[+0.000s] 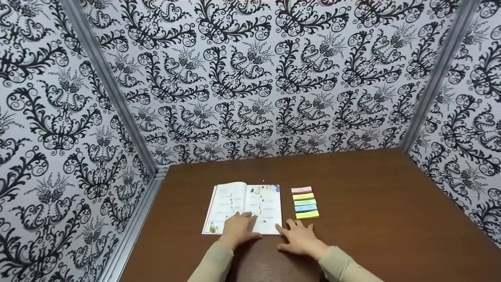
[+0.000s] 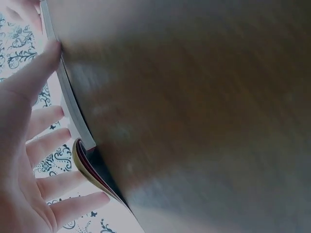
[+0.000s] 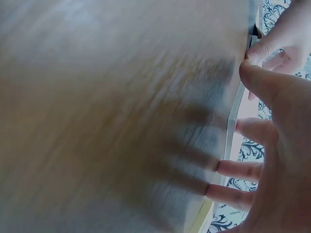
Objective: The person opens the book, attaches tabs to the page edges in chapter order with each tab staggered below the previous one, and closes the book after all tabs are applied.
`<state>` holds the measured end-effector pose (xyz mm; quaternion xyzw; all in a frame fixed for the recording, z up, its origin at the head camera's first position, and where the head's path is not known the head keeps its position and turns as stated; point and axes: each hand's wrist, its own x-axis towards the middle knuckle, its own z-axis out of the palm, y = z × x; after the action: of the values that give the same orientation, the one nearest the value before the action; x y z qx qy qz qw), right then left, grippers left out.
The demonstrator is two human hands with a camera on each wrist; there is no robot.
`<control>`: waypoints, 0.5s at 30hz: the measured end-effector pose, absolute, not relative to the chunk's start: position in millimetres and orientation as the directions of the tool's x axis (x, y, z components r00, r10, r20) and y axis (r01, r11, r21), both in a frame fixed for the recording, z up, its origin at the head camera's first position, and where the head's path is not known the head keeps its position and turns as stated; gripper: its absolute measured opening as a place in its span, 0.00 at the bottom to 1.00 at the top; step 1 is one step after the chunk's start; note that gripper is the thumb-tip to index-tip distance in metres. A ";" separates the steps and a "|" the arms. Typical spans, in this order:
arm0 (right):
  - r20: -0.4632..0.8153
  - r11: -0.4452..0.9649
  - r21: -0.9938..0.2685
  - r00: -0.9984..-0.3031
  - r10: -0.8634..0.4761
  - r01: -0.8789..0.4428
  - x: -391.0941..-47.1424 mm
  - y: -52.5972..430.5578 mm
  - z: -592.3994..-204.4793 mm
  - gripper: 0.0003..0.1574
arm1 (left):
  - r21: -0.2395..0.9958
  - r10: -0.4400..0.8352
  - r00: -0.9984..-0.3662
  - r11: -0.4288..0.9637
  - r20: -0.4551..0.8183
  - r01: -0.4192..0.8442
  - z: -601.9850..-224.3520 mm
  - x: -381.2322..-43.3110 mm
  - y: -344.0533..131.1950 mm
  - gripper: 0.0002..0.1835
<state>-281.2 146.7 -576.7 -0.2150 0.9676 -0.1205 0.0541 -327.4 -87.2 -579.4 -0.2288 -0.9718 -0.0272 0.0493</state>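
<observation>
An open book (image 1: 263, 196) with printed text and small pictures lies on the brown table. My left hand (image 1: 238, 229) rests on the lower middle of its pages with the fingers spread. In the left wrist view, that hand (image 2: 22, 141) has its thumb at the book's near edge. My right hand (image 1: 300, 239) is at the book's lower right corner. Its index finger reaches the page corner, and its other fingers spread over the table, as the right wrist view also shows of this hand (image 3: 277, 145). Neither hand grips anything.
Right of the book, several sticky note pads lie in a column: pink (image 1: 301, 190), yellow (image 1: 303, 196), green (image 1: 305, 202), blue (image 1: 305, 208) and yellow-green (image 1: 307, 214). Patterned walls (image 1: 250, 78) enclose the brown table (image 1: 360, 203), with metal posts (image 1: 117, 86) at the corners.
</observation>
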 end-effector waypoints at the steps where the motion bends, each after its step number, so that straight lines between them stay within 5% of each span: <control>1: -0.055 0.878 -0.259 -0.901 -0.430 -0.403 -281.6 146.8 -576.8 0.44 | 0.033 0.440 -0.891 0.895 0.110 0.445 -578.6 -328.5 -87.2 0.40; 9: -0.059 0.868 -0.305 -0.902 -0.428 -0.392 -284.1 151.2 -574.2 0.46 | 0.051 0.454 -0.885 0.886 0.107 0.460 -568.2 -332.6 -87.0 0.35; 15: -0.084 0.849 -0.413 -0.915 -0.396 -0.329 -282.1 159.3 -570.3 0.57 | 0.019 0.539 -0.818 0.833 0.202 0.553 -564.3 -332.1 -92.1 0.17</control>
<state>-282.1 159.3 -570.3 -0.1892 0.9579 -0.1993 0.0834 -332.1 -92.1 -564.3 -0.2867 -0.9526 -0.0385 0.0944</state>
